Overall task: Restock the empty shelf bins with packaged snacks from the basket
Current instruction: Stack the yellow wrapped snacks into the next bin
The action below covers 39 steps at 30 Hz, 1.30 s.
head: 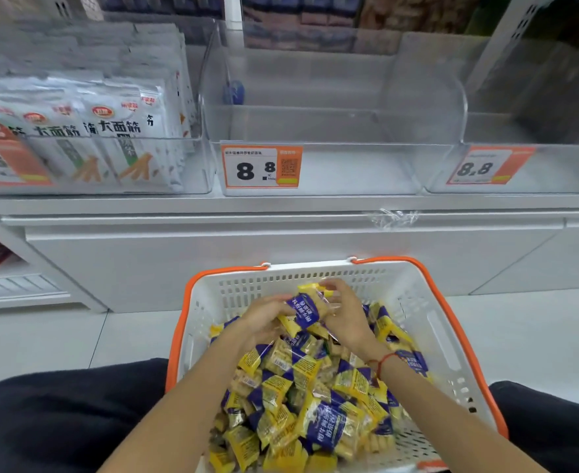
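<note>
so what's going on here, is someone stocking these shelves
Yes. A person is crouched over a white basket full of yellow-and-blue snack packs. The left hand and right hand are together gathering a bunch of snack packs from the top of the pile. The clear middle bin, with the 8.8 price tag, is still empty, as is the right bin. The left bin already holds white pouches.
</note>
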### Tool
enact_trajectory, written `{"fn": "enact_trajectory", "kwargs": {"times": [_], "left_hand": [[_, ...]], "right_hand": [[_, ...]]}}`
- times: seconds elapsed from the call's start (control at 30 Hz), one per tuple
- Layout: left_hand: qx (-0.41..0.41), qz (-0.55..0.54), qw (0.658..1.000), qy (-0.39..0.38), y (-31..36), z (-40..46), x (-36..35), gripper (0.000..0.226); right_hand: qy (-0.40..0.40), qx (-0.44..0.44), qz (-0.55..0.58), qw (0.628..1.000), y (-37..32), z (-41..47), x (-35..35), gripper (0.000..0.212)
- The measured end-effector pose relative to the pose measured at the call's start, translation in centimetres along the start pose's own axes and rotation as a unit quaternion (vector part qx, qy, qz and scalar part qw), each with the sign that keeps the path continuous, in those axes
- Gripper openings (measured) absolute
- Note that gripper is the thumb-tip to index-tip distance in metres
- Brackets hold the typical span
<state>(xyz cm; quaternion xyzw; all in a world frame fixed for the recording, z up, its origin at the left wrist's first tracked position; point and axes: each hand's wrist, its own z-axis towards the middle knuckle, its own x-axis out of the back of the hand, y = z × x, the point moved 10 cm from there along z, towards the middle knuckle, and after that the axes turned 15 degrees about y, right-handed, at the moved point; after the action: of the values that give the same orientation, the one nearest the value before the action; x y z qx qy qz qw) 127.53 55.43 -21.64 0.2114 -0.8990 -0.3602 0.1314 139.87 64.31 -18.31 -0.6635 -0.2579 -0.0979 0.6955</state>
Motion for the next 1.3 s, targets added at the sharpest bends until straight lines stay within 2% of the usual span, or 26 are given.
{"fn": "enact_trajectory", "kwargs": {"times": [0.07, 0.13, 0.17, 0.27, 0.3, 0.37, 0.43, 0.5, 0.53, 0.6, 0.67, 0.73, 0.8, 0.9, 0.97, 1.03, 1.13, 1.23, 1.3], "left_hand": [[-0.040, 0.065, 0.997, 0.000, 0.5, 0.0, 0.2, 0.037], [-0.070, 0.105, 0.992, 0.017, 1.1, -0.5, 0.6, 0.037], [-0.079, 0.102, 0.991, 0.024, 1.6, -0.8, 0.8, 0.039], [-0.097, 0.063, 0.992, 0.046, 3.2, -1.5, 1.9, 0.046], [-0.106, 0.062, 0.991, 0.062, 3.5, -1.8, 2.4, 0.047], [-0.114, 0.029, 0.989, 0.092, 3.4, -2.3, 3.5, 0.051], [-0.079, -0.033, 0.993, 0.076, 2.0, -2.5, 3.3, 0.050], [-0.044, -0.050, 0.997, 0.050, 0.1, -2.6, 2.2, 0.033], [-0.042, -0.050, 0.996, 0.066, -0.6, -2.4, 2.3, 0.027], [-0.048, -0.064, 0.989, 0.120, -1.4, -1.9, 3.0, 0.028], [-0.051, -0.083, 0.984, 0.152, -1.9, -1.7, 3.7, 0.030], [-0.046, -0.107, 0.977, 0.177, -2.4, -1.4, 4.9, 0.024], [-0.031, -0.147, 0.971, 0.186, -2.8, -1.3, 5.9, 0.020], [-0.005, -0.187, 0.965, 0.184, -3.3, -0.8, 7.1, 0.020], [0.004, -0.198, 0.964, 0.176, -3.6, -0.6, 7.5, 0.022], [0.012, -0.200, 0.965, 0.169, -4.1, -0.4, 7.6, 0.024], [0.023, -0.199, 0.965, 0.167, -4.7, -0.3, 7.4, 0.026], [0.026, -0.182, 0.972, 0.150, -4.2, -0.7, 6.2, 0.028], [0.031, -0.176, 0.976, 0.123, -3.6, -1.4, 4.6, 0.024]], "right_hand": [[-0.013, -0.146, 0.102, 0.984, 0.8, -0.3, 0.0, 0.045], [-0.051, -0.224, 0.131, 0.964, 0.7, -1.1, -0.4, 0.043], [-0.080, -0.228, 0.115, 0.964, 0.2, -1.5, -0.4, 0.042], [-0.163, -0.151, 0.000, 0.975, -1.7, -2.3, -0.7, 0.035], [-0.176, -0.144, 0.001, 0.974, -1.9, -2.6, -0.9, 0.030], [-0.174, -0.172, 0.055, 0.968, -1.8, -3.2, -1.1, 0.027], [-0.155, -0.199, 0.113, 0.961, -1.5, -3.5, -1.2, 0.029], [-0.154, -0.213, 0.152, 0.953, -1.1, -4.1, -1.7, 0.022], [-0.162, -0.212, 0.150, 0.952, -1.1, -4.4, -2.1, 0.023], [-0.193, -0.199, 0.098, 0.956, -0.2, -5.0, -3.1, 0.033], [-0.224, -0.166, -0.022, 0.960, 1.3, -5.4, -4.0, 0.043], [-0.243, -0.066, -0.204, 0.946, 2.8, -5.6, -4.8, 0.047], [-0.228, 0.035, -0.328, 0.916, 3.7, -6.0, -5.5, 0.045], [-0.181, 0.105, -0.368, 0.906, 3.3, -6.8, -6.2, 0.032], [-0.172, 0.103, -0.357, 0.912, 3.1, -7.0, -6.3, 0.024], [-0.180, 0.064, -0.334, 0.923, 3.3, -6.6, -6.0, 0.016], [-0.198, -0.004, -0.282, 0.939, 3.3, -5.3, -4.7, 0.018], [-0.126, -0.091, -0.139, 0.978, 1.4, -2.9, -1.1, 0.025], [-0.058, -0.115, -0.026, 0.991, -0.7, -1.6, 0.9, 0.027]]}}
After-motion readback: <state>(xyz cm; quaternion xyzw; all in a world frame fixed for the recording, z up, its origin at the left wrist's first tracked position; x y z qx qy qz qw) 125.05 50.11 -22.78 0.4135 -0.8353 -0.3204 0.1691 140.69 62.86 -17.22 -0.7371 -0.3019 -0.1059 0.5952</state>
